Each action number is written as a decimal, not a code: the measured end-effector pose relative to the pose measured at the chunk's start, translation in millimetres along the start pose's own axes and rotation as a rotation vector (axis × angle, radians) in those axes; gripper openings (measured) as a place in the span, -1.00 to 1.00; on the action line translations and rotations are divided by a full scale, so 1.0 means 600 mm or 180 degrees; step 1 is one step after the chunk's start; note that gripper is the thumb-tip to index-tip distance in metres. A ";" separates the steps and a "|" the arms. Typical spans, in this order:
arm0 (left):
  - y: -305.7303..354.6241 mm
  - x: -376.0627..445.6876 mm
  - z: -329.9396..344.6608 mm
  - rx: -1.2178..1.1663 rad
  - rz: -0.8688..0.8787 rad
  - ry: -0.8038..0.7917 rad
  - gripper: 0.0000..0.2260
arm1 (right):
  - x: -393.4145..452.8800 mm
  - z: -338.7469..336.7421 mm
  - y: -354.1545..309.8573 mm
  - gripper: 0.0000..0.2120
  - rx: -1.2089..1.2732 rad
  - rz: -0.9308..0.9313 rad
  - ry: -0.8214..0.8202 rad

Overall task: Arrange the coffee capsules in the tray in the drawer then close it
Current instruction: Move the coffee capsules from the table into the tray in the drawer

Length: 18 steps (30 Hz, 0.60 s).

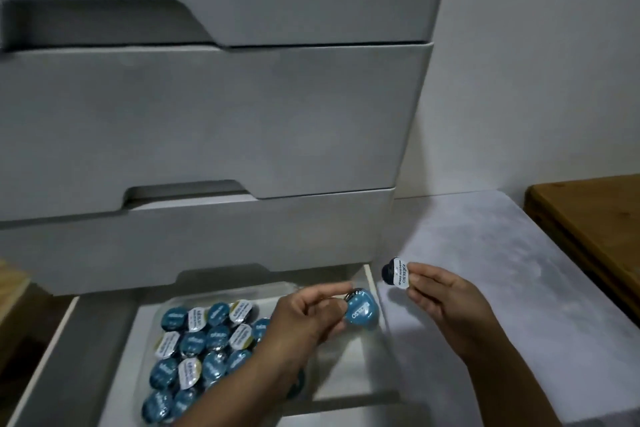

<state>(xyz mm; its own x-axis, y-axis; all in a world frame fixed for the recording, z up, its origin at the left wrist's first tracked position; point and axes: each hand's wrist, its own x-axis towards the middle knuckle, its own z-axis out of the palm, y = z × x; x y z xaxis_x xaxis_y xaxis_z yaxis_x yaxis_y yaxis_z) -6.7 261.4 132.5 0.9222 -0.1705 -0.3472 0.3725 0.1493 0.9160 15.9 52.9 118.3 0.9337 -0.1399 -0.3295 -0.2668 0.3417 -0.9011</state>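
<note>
Fingers first: our left hand [304, 319] pinches a teal foil-lidded coffee capsule [360, 311] between thumb and fingertips, lid tilted toward us, over the bare right part of the clear plastic tray [349, 371] that sits in the open bottom white drawer [45, 354]. To its left, the tray's left and middle sections are filled with rows of teal-lidded and white-lidded capsules [204, 340], lids up and touching one another.

Moving right, our right hand [440, 295] grips a dark-bodied capsule with a white printed lid [396, 272] by the lid's edge, fingers curled lightly round it. It hangs outside the drawer's right wall, above the pale grey floor [485, 253], its body pointing left.

We judge that the empty slots lie below and just left of the teal capsule, so the left hand is nearer and should set down first; the right-hand capsule must cross leftward over the drawer wall.
</note>
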 end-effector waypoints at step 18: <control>-0.061 0.083 -0.224 0.0630 -0.0426 0.1163 -0.85 | 0.046 0.254 0.175 -0.82 -0.1433 0.0314 0.0651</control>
<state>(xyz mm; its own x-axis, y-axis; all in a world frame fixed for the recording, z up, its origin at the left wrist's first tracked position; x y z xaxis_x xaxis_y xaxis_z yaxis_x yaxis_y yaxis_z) 39.5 378.6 54.8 0.8568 0.1855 -0.4812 0.4967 -0.0463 0.8667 49.8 226.4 57.6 0.8450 -0.3218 -0.4270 -0.4700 -0.0660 -0.8802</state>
